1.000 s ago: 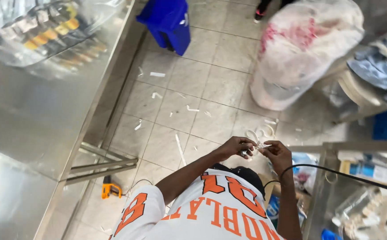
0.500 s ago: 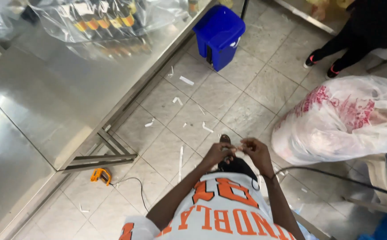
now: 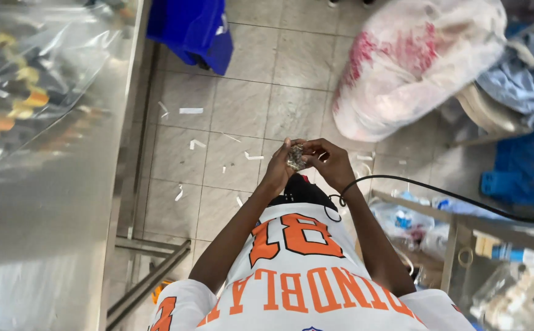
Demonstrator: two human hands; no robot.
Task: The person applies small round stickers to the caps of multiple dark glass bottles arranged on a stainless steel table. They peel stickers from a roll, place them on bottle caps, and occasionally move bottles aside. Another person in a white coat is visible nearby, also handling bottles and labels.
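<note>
Both hands up in front of the chest over the tile floor [image 3: 242, 104]. Left hand [image 3: 277, 173] and right hand [image 3: 333, 164] are pinched together on a small crumpled clear wad [image 3: 295, 157], fingers curled round it from both sides, btw can't tell what it's made of. Black cable [image 3: 438, 195] runs off past the right wrist. Steel table [image 3: 52, 202] on the left, big white bag [image 3: 420, 61] up right, paper scraps [image 3: 191, 111] on the floor.

Table [image 3: 52, 202] left, bag [image 3: 414, 61] right.
</note>
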